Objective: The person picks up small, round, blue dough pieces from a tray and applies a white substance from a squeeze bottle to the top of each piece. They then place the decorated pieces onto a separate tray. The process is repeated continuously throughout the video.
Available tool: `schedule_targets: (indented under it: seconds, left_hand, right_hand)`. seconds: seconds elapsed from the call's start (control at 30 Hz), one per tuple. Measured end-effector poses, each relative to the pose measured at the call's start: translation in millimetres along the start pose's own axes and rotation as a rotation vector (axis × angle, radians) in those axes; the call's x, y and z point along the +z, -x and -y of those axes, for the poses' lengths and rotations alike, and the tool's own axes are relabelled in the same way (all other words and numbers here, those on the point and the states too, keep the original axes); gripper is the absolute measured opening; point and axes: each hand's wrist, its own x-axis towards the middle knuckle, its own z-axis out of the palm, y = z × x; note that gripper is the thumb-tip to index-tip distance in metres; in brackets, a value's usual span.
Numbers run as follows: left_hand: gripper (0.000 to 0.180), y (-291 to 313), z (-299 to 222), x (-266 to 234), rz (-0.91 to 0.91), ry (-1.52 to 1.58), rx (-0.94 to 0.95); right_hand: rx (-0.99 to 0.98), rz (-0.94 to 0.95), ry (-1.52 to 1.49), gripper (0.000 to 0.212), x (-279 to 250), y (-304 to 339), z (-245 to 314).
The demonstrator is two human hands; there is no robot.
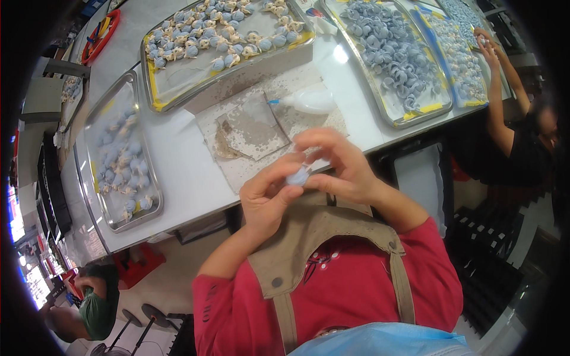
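Note:
My left hand (268, 193) and my right hand (344, 169) meet in front of my apron, above the table's near edge. Pinched between the fingertips of both is a small rounded piece, pale blue with a whitish part (298, 176); fingers cover some of it. Just beyond my hands lies a stained cardboard sheet (217, 157), and on it rests a white squeeze bottle (314, 101) with a blue tip. A metal tray (178, 80) farther off bears many small blue-and-cream figures. Another tray (436, 108), to the right, is heaped with blue-grey curved shells.
At the left a metal tray (155, 207) holds more bluish pieces under something hazy. A red round container (113, 21) with tools sits far left. Beyond the shell tray are more small pieces (466, 77). A person (504, 127) works at the right; another (95, 305) is at lower left.

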Motion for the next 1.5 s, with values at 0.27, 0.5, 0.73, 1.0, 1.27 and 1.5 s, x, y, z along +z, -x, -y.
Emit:
schedule_targets:
  seconds: [0.27,0.5,0.73,1.0,1.27,1.5]
  left_hand:
    - [0.036,9,-3,-5,0.061,-0.088,-0.124]
    - [0.026,8,-13,-8,0.153,-0.268,-0.044]
    - [0.025,8,-14,-6,0.157,-0.348,-0.035]
    - [0.022,7,-7,-14,0.151,-0.281,0.0]
    - [0.03,8,-22,-39,-0.039,-0.406,-0.068]
    - [0.029,-20,-84,-147,-0.634,-1.456,0.293]
  right_hand:
    - [0.272,0.258,-0.315,0.048,-4,5,1]
    - [0.173,0.234,-0.301,0.037,0,9,1]
    - [0.126,0.212,-0.32,0.036,0,10,-1]
    - [0.124,0.215,-0.271,0.038,1,8,-8]
    - [0.188,0.172,-0.247,0.044,29,-4,-15]
    - [0.031,0.006,0.163,0.03,14,-18,-17]
